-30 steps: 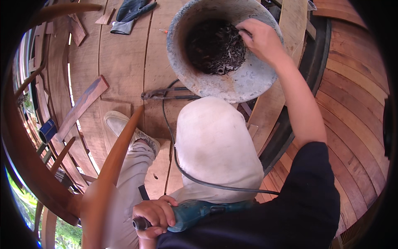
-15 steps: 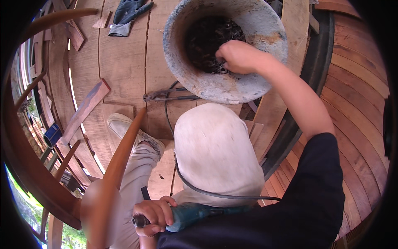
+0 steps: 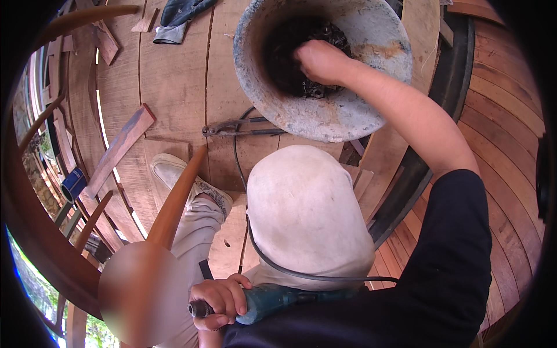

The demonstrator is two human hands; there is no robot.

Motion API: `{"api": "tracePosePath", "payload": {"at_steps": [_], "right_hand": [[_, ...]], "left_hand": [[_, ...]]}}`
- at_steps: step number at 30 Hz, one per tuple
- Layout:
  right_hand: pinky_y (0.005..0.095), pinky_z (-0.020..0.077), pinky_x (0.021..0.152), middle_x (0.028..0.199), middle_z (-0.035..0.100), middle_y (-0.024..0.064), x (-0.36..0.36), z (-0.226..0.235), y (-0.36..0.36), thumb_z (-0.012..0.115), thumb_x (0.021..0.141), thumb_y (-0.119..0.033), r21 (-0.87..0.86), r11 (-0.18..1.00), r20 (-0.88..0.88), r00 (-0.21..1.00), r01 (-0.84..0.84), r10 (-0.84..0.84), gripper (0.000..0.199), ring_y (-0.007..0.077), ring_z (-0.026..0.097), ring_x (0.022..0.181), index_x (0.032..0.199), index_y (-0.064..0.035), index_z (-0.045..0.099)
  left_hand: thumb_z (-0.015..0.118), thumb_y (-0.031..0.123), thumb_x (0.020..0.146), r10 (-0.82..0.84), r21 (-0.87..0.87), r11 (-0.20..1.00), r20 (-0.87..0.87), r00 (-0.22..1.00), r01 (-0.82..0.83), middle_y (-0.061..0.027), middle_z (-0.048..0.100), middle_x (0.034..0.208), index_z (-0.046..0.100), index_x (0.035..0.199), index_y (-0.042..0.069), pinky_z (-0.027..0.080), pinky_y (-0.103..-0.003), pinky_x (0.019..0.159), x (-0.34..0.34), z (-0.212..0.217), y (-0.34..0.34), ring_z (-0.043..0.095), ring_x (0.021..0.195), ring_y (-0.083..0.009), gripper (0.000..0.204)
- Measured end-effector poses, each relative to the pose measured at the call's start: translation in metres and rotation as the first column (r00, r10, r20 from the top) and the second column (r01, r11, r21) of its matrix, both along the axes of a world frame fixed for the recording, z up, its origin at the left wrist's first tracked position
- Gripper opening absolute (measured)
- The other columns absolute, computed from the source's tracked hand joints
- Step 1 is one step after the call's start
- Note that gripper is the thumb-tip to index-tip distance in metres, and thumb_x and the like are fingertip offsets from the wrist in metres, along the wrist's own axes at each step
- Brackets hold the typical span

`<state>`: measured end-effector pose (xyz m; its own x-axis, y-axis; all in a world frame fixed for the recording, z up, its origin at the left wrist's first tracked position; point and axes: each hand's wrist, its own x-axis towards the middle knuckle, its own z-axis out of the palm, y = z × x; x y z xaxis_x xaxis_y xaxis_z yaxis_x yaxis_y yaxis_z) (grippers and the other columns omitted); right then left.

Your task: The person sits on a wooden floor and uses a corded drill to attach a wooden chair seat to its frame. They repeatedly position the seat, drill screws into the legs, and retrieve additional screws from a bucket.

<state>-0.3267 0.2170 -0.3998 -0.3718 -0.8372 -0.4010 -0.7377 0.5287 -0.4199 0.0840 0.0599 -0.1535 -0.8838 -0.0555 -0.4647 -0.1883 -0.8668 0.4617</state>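
My left hand (image 3: 219, 303) is closed around the front of a teal power drill (image 3: 267, 301), just behind its dark chuck (image 3: 200, 308). The drill lies across my lap, beside my bent, pale-trousered knee (image 3: 307, 214). My right arm stretches forward into a grey, rust-stained bucket (image 3: 371, 69). Down inside it, my right hand (image 3: 322, 61) is curled among a heap of small dark metal pieces (image 3: 319, 90), possibly screws or nails. The fingertips are hidden, so what they hold cannot be made out.
Pliers-like, long-handled cutters (image 3: 232, 127) lie against the bucket. A black cord (image 3: 278, 268) crosses my knee. Nearby are a glove (image 3: 180, 17), a loose board (image 3: 122, 148), a blue can (image 3: 73, 184) and a curved wooden piece (image 3: 180, 197). Gaps run between the floor planks.
My right hand has moved left and deeper into the bucket. The view has shifted slightly; my left hand keeps its hold on the drill.
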Motion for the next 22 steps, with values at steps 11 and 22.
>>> {"api": "tracePosePath", "payload": {"at_steps": [11, 22], "right_hand": [[0.0480, 0.0516, 0.075, 0.079, 0.067, 0.0213, -0.041, 0.042, 0.011, 0.068, 0.085, -0.014, -0.058, 0.957, -0.099, 0.952, 0.286, -0.290, 0.011, 0.0392, 0.067, 0.084, 0.085, -0.0037, 0.068], [0.0474, 0.0543, 0.087, 0.091, 0.071, 0.0236, 0.030, 0.019, -0.029, 0.067, 0.078, -0.009, 0.209, 0.970, 0.129, 0.987, -0.124, 0.098, 0.017, 0.0412, 0.068, 0.095, 0.092, -0.0025, 0.074]], "left_hand": [[0.070, 0.009, 0.067, -0.008, -0.012, 1.000, 0.021, 1.000, 0.008, -0.0062, 0.064, 0.058, 0.052, 0.062, 0.012, 0.039, -0.048, 0.100, -0.002, 0.001, 0.000, 0.064, 0.071, -0.0245, 0.019], [0.070, 0.009, 0.067, 0.012, -0.020, 1.000, 0.037, 0.999, -0.011, -0.0076, 0.064, 0.058, 0.053, 0.063, 0.011, 0.039, -0.049, 0.100, -0.006, 0.006, 0.006, 0.064, 0.072, -0.0257, 0.017]]}}
